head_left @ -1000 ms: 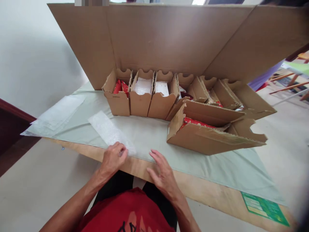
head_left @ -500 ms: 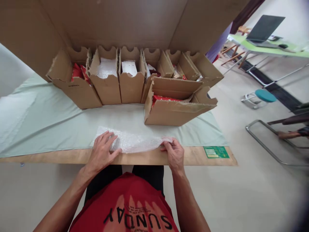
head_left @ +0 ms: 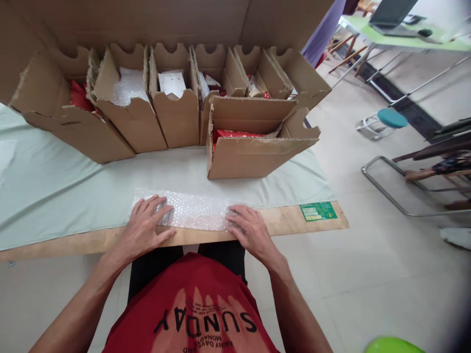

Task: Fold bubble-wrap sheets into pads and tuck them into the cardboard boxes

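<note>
A long strip of clear bubble wrap (head_left: 198,212) lies flat along the front edge of the table, partly on the pale green cloth and partly on the bare wood. My left hand (head_left: 145,225) rests on its left end, fingers spread and pressing from above. On the right end sits my right hand (head_left: 250,229), its fingers apart and laid over the plastic. Neither hand is wrapped round anything. Just beyond the strip stands a cardboard box (head_left: 257,159) with something red inside.
Several open cardboard bins (head_left: 176,117) stand in a row behind, holding red packets, bubble wrap and a white item (head_left: 172,84). A tall cardboard panel (head_left: 147,22) rises at the back. To the right are a teal stool (head_left: 392,117), a metal frame (head_left: 382,196) and a laptop (head_left: 393,19) on another table.
My right hand has let go of the pinched right end and now lies flat on it. The strip has flattened out. My left hand stays on the left end; the view has shifted.
</note>
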Available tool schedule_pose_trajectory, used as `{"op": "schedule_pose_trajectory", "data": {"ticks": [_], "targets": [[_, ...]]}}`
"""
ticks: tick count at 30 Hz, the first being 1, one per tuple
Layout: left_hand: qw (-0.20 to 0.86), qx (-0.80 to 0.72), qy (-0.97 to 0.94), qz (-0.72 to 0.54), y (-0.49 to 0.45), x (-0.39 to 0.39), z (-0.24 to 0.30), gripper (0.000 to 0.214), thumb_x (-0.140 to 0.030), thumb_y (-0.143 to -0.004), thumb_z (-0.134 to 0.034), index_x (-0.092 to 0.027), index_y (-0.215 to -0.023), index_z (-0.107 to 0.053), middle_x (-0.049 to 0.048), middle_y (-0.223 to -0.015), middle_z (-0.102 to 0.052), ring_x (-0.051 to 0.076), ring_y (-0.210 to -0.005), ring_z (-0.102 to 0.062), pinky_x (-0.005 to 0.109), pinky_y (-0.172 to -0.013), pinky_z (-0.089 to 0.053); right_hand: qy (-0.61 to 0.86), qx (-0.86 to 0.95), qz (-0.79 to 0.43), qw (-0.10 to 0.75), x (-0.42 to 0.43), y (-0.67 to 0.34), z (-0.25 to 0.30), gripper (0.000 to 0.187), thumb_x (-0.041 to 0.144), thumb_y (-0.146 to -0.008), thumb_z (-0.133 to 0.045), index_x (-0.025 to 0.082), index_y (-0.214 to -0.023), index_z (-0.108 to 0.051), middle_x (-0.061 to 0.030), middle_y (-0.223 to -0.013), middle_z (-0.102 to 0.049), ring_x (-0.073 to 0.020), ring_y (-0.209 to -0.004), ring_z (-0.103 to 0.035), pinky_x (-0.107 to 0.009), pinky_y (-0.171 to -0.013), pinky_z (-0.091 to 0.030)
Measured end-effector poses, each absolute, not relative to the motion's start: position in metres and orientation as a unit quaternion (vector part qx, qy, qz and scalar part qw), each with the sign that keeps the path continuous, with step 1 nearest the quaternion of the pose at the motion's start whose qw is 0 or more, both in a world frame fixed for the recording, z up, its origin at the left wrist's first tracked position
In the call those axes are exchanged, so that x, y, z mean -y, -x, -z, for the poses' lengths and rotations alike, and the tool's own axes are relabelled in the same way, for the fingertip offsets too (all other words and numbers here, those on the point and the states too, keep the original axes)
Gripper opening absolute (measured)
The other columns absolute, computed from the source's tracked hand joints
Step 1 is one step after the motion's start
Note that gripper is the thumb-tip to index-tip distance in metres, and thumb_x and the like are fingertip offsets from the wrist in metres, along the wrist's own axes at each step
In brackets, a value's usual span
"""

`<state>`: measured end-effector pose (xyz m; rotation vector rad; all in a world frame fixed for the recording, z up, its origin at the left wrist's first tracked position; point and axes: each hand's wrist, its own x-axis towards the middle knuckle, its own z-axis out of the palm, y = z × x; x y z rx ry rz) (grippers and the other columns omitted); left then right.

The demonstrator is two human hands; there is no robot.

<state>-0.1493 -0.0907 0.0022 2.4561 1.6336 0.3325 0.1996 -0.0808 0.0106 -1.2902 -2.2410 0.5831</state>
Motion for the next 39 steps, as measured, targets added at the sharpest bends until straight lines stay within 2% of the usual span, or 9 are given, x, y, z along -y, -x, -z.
{"op": "schedule_pose_trajectory", "data": {"ticks": [2, 4, 6, 10, 17, 23, 28, 36, 39], "targets": [[0.082, -0.546, -0.827, -0.105, 0.148, 0.090, -0.004, 0.050, -0.042, -0.086, -0.069, -0.022, -0.131, -0.061, 0.0183, -0.145, -0.058, 0.041, -0.140, -0.048, 0.065, -0.115, -0.035, 0.487, 0.815, -0.187, 0.254, 0.075, -0.197, -0.004, 0.024, 0.018, -0.099, -0.051, 0.024, -0.096, -0.075, -0.0086, -0.119, -0.075, -0.0281, -0.114, -0.068, -0.051, -0.096, -0.056], [0.078, -0.544, -0.829, -0.103, 0.147, 0.089, -0.005, 0.050, -0.042, -0.086, -0.069, -0.022, -0.131, -0.061, 0.0185, -0.145, -0.058, 0.041, -0.140, -0.047, 0.064, -0.115, -0.035, 0.487, 0.817, -0.179, 0.253, 0.072, -0.200, -0.003, 0.025, 0.018, -0.100, -0.050, 0.023, -0.095, -0.074, -0.0087, -0.117, -0.076, -0.0269, -0.112, -0.069, -0.050, -0.096, -0.056], [0.076, -0.543, -0.830, -0.103, 0.148, 0.088, -0.006, 0.048, -0.042, -0.086, -0.069, -0.022, -0.130, -0.062, 0.0187, -0.144, -0.058, 0.041, -0.140, -0.048, 0.063, -0.114, -0.036, 0.469, 0.835, -0.178, 0.226, 0.074, -0.205, -0.006, 0.018, 0.023, -0.097, -0.057, 0.022, -0.104, -0.074, -0.0107, -0.126, -0.073, -0.0293, -0.118, -0.067, -0.051, -0.098, -0.056], [0.075, -0.540, -0.832, -0.099, 0.149, 0.087, -0.006, 0.047, -0.043, -0.087, -0.067, -0.022, -0.129, -0.063, 0.0183, -0.143, -0.059, 0.041, -0.138, -0.050, 0.063, -0.113, -0.037, 0.444, 0.860, -0.155, 0.199, 0.082, -0.208, -0.004, 0.025, 0.025, -0.094, -0.063, 0.021, -0.117, -0.072, -0.0141, -0.142, -0.064, -0.0334, -0.130, -0.061, -0.053, -0.101, -0.054], [0.081, -0.545, -0.829, -0.096, 0.148, 0.085, -0.007, 0.049, -0.045, -0.085, -0.068, -0.021, -0.127, -0.064, 0.0194, -0.142, -0.059, 0.043, -0.136, -0.050, 0.064, -0.111, -0.038, 0.506, 0.807, -0.113, 0.284, 0.082, -0.194, 0.017, 0.026, 0.020, -0.102, -0.048, 0.023, -0.094, -0.073, -0.0100, -0.121, -0.075, -0.0280, -0.117, -0.068, -0.047, -0.094, -0.054], [0.081, -0.546, -0.829, -0.093, 0.147, 0.083, -0.008, 0.041, -0.042, -0.087, -0.063, -0.022, -0.123, -0.067, 0.0187, -0.140, -0.060, 0.042, -0.135, -0.052, 0.061, -0.109, -0.041, 0.461, 0.849, -0.150, 0.209, 0.083, -0.198, 0.001, 0.016, 0.026, -0.096, -0.060, 0.024, -0.106, -0.073, -0.0119, -0.141, -0.064, -0.0320, -0.129, -0.059, -0.050, -0.100, -0.050], [0.078, -0.548, -0.827, -0.101, 0.145, 0.083, -0.009, 0.040, -0.044, -0.089, -0.060, -0.022, -0.122, -0.068, 0.0189, -0.138, -0.061, 0.042, -0.133, -0.052, 0.061, -0.107, -0.042, 0.506, 0.815, -0.150, 0.239, 0.083, -0.190, 0.004, 0.019, 0.020, -0.099, -0.054, 0.023, -0.092, -0.072, -0.0089, -0.129, -0.071, -0.0300, -0.124, -0.062, -0.048, -0.097, -0.048], [0.060, -0.562, -0.822, -0.060, 0.139, 0.078, -0.018, 0.044, -0.054, -0.085, -0.064, -0.024, -0.117, -0.071, 0.0162, -0.137, -0.064, 0.041, -0.128, -0.057, 0.064, -0.110, -0.038, 0.531, 0.768, -0.262, 0.246, 0.067, -0.191, -0.010, 0.018, 0.019, -0.093, -0.056, 0.024, -0.079, -0.066, -0.0044, -0.120, -0.074, -0.0266, -0.116, -0.065, -0.047, -0.100, -0.048], [0.054, -0.570, -0.818, -0.058, 0.136, 0.078, -0.019, 0.043, -0.056, -0.086, -0.063, -0.026, -0.115, -0.071, 0.0141, -0.137, -0.064, 0.039, -0.127, -0.058, 0.062, -0.111, -0.037, 0.527, 0.780, -0.245, 0.231, 0.070, -0.190, -0.012, 0.014, 0.021, -0.092, -0.059, 0.024, -0.084, -0.070, -0.0055, -0.123, -0.073, -0.0278, -0.118, -0.064, -0.048, -0.100, -0.049]]}}
